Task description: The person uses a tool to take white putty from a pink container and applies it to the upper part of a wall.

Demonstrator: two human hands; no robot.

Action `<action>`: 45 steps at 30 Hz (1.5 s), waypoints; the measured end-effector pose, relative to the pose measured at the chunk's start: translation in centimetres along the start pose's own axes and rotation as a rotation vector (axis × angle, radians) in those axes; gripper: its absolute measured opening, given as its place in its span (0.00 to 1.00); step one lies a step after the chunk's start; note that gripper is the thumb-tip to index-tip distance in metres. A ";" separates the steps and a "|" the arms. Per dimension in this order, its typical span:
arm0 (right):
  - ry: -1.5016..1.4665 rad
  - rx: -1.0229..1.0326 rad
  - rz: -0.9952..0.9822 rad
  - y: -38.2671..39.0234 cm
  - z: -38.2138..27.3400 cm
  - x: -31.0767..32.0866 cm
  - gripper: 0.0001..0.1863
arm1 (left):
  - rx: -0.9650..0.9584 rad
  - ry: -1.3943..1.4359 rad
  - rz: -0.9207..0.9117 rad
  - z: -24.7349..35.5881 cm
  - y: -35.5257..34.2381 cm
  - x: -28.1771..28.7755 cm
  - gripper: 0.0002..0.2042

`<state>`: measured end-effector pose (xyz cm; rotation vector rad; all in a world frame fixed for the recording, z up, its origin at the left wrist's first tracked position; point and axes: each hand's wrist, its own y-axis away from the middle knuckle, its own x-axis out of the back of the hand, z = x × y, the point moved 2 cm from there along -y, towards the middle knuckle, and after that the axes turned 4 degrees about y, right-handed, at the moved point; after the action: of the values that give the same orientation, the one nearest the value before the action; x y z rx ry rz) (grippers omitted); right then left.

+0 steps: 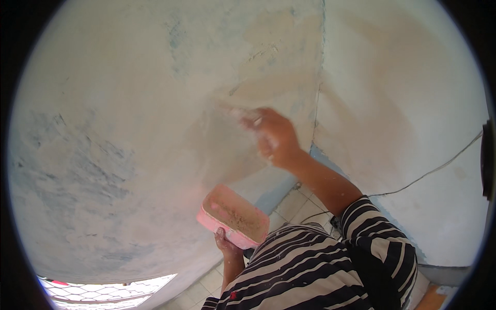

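Note:
My left hand (226, 243) grips a pink rectangular tub (208, 221) by its near side, with the thumb on the outer wall. The tub is tilted, and its inside is coated with a beige, crumbly-looking material. Up and to the right, my right hand (271, 137) is raised close to the patchy, plastered wall (129, 93). Its fingers are closed and smeared by motion around something pale and thin that points left to the wall. I cannot make out what that is, or whether it touches the wall.
At right, a second wall (372, 103) meets the first in a corner. A thin cable (439, 168) runs across it to a dark object (486, 160). Pale floor tiles (293, 204) show below. A window with a grille (103, 292) lies at lower left.

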<state>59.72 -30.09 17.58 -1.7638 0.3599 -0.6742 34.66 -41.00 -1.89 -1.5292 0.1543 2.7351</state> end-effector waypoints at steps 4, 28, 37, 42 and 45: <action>0.040 -0.325 0.136 -0.1 4.3 0.0 0.22 | 0.009 0.000 -0.025 -0.4 -0.2 0.6 0.35; -0.221 -0.925 0.339 1.3 7.1 2.3 0.15 | -0.039 -0.060 0.014 -0.7 -0.3 2.5 0.34; -0.144 -0.180 0.131 3.0 3.1 -1.5 0.15 | -0.059 -0.092 0.072 -0.6 0.3 2.5 0.34; 0.218 -0.251 0.269 -0.5 4.2 1.3 0.15 | -0.044 -0.144 0.059 -1.1 -0.1 4.5 0.37; 0.166 0.023 -0.042 3.9 1.2 -4.2 0.11 | -0.017 -0.077 0.057 -1.4 -0.1 3.5 0.36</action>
<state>57.52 -27.94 12.53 -1.7020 0.4274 -0.8544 34.07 -41.14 -5.60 -1.4423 0.1770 2.8416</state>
